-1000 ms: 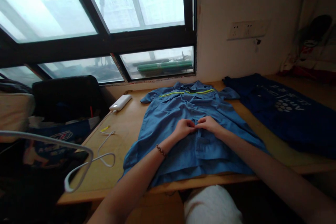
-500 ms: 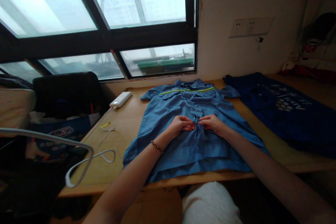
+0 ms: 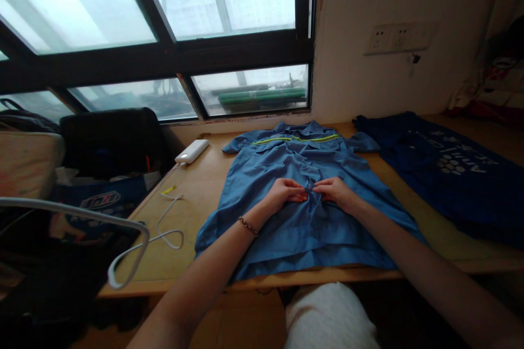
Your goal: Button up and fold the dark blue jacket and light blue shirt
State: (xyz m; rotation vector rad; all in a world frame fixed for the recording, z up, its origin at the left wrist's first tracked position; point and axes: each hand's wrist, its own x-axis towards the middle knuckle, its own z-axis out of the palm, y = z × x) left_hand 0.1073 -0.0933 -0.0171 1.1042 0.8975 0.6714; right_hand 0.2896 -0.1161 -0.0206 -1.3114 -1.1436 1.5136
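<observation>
A blue short-sleeved shirt (image 3: pixel 262 229) with yellow-green piping across the chest lies front up, its collar toward the window. My left hand (image 3: pixel 285 192) pinches the fabric at the middle of the front placket. From the other side my right hand (image 3: pixel 333 192) grips the same spot, fingertips almost meeting the left ones. The cloth between them is bunched and slightly raised, and whatever small part they pinch is hidden by the fingers. Higher on the placket a button (image 3: pixel 303 166) shows. A beaded bracelet (image 3: pixel 248 226) circles my left wrist.
The shirt rests on a wooden table (image 3: pixel 164 278). Left of it lie a white power bank (image 3: pixel 192 151) and a white cable (image 3: pixel 166 234). A dark blue printed cloth (image 3: pixel 446 174) covers the table's right side. Bags and a black chair-like object (image 3: pixel 108 139) stand at the left.
Both hands stay at the same place on the placket, the fingertips drawn slightly closer together. The whole view has shifted a little, so everything appears somewhat farther right.
</observation>
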